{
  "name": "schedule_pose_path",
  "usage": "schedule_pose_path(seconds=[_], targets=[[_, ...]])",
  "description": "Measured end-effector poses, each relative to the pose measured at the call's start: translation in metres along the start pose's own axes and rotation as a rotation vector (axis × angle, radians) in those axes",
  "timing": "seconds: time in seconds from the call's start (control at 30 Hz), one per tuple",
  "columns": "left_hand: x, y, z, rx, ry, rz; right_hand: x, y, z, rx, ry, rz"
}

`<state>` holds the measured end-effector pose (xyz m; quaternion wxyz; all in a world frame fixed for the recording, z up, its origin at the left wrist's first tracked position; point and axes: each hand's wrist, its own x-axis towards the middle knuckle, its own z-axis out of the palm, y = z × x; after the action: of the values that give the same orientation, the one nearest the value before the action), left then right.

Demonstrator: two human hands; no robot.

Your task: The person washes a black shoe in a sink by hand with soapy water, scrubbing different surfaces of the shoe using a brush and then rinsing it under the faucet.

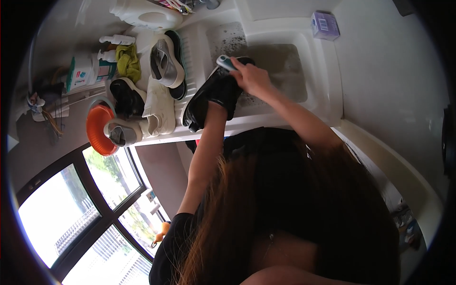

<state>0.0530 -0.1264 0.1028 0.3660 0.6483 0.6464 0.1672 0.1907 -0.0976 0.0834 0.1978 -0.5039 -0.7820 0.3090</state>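
A black shoe (209, 92) is held over the edge of the white sink (324, 71), toe toward the basin. My left hand (216, 111) reaches into its opening, so the fingers are hidden inside. My right hand (251, 78) is closed around a small grey-and-green brush (225, 62), which rests against the upper side of the shoe near the toe. Bristles cannot be made out. Cloudy water with some foam (280, 71) lies in the basin beyond the shoe.
Left of the basin, several shoes stand on the ribbed ledge, among them a grey shoe (165, 61) and a white shoe (159, 105). Nearby are an orange basin (99, 128), a yellow-green cloth (127, 62) and a white jug (147, 15). A purple box (325, 25) sits at the far right corner.
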Motion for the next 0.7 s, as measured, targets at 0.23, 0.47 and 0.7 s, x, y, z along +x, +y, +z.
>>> schedule_pose_path(seconds=[0.23,0.47,0.7], targets=[[-0.015,-0.001,-0.001,-1.137,-0.109,-0.015,-0.002,0.101,-0.025,-0.203,-0.018,0.286],[-0.007,0.036,-0.025,-2.258,-0.17,-0.084,-0.015,0.177,0.022,0.348,0.108,0.583],[-0.014,-0.036,-0.004,-1.253,0.076,-0.038,-0.042,-0.024,-0.027,0.579,0.045,0.116]])
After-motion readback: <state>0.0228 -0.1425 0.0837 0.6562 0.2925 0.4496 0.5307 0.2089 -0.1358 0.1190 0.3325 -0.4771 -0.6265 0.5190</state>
